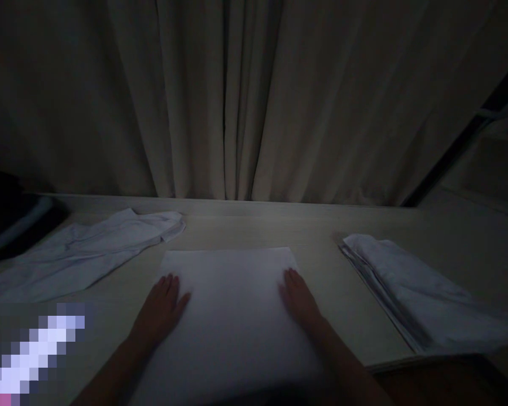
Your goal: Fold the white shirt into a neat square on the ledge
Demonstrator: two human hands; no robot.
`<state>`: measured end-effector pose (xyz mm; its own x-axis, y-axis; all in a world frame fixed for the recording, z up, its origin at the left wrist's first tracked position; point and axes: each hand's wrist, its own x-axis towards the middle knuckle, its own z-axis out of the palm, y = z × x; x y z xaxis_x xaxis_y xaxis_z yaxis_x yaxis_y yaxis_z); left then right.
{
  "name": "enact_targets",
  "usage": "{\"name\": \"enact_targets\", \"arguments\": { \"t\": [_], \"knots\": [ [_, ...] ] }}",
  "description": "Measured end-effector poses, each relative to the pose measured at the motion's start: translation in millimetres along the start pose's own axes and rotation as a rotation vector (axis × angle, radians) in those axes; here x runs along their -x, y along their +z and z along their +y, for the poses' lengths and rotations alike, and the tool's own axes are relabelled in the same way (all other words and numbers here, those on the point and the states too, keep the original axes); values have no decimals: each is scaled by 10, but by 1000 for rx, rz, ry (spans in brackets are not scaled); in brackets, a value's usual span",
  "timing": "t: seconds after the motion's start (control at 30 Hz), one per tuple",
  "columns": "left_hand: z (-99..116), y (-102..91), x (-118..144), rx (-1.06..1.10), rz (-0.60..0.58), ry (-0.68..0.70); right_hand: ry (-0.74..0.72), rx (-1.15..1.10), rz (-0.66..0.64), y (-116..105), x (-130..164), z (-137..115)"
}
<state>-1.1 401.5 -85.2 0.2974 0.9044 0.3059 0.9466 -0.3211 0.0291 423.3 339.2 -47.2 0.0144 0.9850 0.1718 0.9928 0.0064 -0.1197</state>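
A white folded cloth (pixel 231 304) lies flat on the pale table (pixel 313 231) right in front of me. My left hand (pixel 161 307) rests palm down on its left edge, fingers straight and together. On the cloth's right side my right hand (pixel 298 299) lies flat in the same way. Neither hand grips anything. The room is dim.
A loose, rumpled white cloth (pixel 84 251) lies at the left. A stack of folded white cloths (pixel 415 287) sits at the right. Beige curtains (pixel 245 101) hang behind the table. A dark object (pixel 8 214) is at the far left.
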Motion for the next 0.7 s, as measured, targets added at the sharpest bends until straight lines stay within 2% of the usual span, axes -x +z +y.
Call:
{"name": "enact_targets", "arguments": {
  "t": [0.13,0.23,0.37,0.47,0.57,0.7],
  "knots": [
    [-83,118,-23,-11,-4,9,26,-7,-69,86,-72,81],
    [-99,91,-50,-10,-33,-6,58,-35,-43,68,-140,99],
    [-23,-22,-356,12,-41,-29,43,-54,35,43,-445,25],
    [5,-3,-600,29,-28,-27,-26,-46,5,127,-678,6],
    [-43,94,-681,-8,-46,-70,-10,-40,-35,227,-768,53],
    [-107,160,-703,-78,-61,-103,0,-49,-23,263,-815,109]
  ]
}}
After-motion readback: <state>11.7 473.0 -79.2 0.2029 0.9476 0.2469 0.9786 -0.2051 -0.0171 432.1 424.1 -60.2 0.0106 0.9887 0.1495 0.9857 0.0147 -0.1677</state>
